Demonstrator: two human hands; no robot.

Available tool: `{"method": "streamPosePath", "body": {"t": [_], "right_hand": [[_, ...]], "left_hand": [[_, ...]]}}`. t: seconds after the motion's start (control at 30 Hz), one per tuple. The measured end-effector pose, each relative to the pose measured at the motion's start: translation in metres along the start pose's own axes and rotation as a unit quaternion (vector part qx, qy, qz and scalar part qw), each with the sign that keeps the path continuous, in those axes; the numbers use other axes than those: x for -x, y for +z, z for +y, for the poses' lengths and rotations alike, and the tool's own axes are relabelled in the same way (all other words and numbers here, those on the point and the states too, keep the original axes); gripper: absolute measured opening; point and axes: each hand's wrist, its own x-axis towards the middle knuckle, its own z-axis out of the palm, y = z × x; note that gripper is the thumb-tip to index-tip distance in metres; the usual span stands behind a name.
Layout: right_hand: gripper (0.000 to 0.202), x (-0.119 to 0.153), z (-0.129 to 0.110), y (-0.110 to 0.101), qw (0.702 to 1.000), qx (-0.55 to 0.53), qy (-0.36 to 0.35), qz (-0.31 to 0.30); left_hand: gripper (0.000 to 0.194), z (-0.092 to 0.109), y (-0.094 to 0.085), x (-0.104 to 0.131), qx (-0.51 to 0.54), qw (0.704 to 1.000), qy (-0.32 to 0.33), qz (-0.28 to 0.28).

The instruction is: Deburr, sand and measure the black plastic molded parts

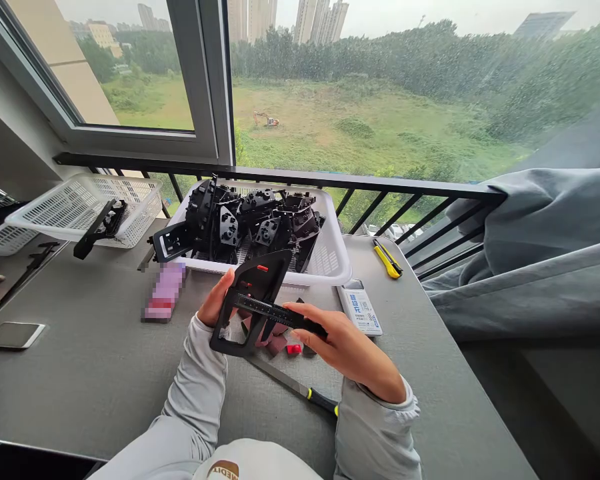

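My left hand (214, 300) grips a black plastic part (260, 277) by its left edge. The part has a window-like opening at its lower end and small red marks on its face. In my right hand (343, 337) is a black caliper (267, 310) with a marked scale, laid across the part; its jaw end lies at the part's left side, and I cannot tell whether it touches. Beneath the part are brownish sanding pieces (276, 343) and a small red piece (294, 349). A flat file (285, 381) with a black and yellow handle lies below my hands.
A white basket (337, 250) full of black plastic parts stands by the railing. Another white basket (55, 213) with a black part (103, 227) is at left. A yellow cutter knife (387, 259), a white box (361, 308), a phone (16, 335) and a blurred purple item (165, 291) lie around.
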Motion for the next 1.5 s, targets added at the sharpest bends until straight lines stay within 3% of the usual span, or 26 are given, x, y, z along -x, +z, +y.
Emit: {"method": "streamPosePath", "body": {"t": [0.2,0.37,0.47,0.73,1.0,1.13,1.23,1.37,1.5], "right_hand": [[0.041,-0.001,0.005,0.003,0.998,0.048,-0.028,0.022],[0.045,0.002,0.002,0.006,0.997,0.058,0.015,0.046],[0.037,0.003,-0.002,0.007,0.996,0.053,0.034,0.067],[0.035,0.000,0.000,0.003,0.989,0.081,-0.035,0.116],[0.032,0.003,-0.003,0.002,0.990,0.113,-0.042,0.077],[0.033,0.004,-0.003,0.003,0.990,0.101,-0.047,0.081],[0.035,0.004,-0.002,0.003,0.992,0.095,-0.051,0.062],[0.037,0.003,-0.001,0.002,0.994,0.082,-0.059,0.043],[0.037,0.003,0.000,0.002,0.994,0.082,-0.057,0.035]], "left_hand": [[0.040,-0.002,0.001,0.001,0.005,0.999,0.051,-0.008],[0.034,-0.002,0.001,0.002,0.005,0.998,0.063,0.010],[0.038,0.000,0.002,0.003,0.009,0.999,0.040,0.027],[0.034,0.003,0.004,0.004,0.041,0.998,0.053,0.004],[0.055,-0.001,-0.001,0.008,-0.007,0.999,0.047,0.016],[0.055,0.000,0.009,0.011,-0.011,0.997,0.076,-0.015],[0.055,0.000,0.011,0.014,-0.019,0.998,0.058,-0.029],[0.053,0.000,0.007,0.013,-0.028,0.998,0.046,-0.024],[0.047,-0.002,0.004,0.009,-0.029,0.997,0.075,-0.005]]}}
